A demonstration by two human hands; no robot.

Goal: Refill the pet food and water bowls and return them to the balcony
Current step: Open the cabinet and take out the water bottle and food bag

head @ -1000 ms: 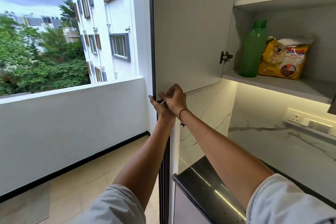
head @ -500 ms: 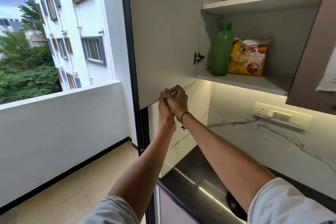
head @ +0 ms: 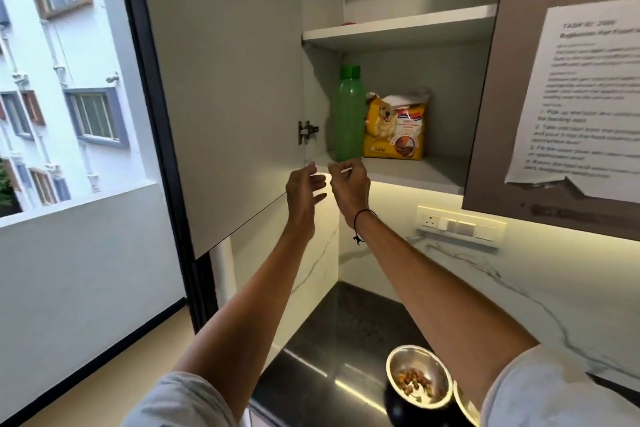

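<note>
Both hands are raised side by side in front of the open cupboard, holding nothing: the left hand (head: 304, 189) has relaxed, spread fingers, and the right hand (head: 349, 184) has loosely curled fingers. Just above and beyond the right hand, on the lower shelf (head: 412, 172), stands a tall green bottle (head: 348, 114) with a green cap. Touching its right side is a yellow bag (head: 394, 128) of pet food, printed with a dog, top crumpled open. Far below the hands, on the black counter (head: 329, 340), sits 1 steel bowl (head: 417, 378) holding some kibble.
</note>
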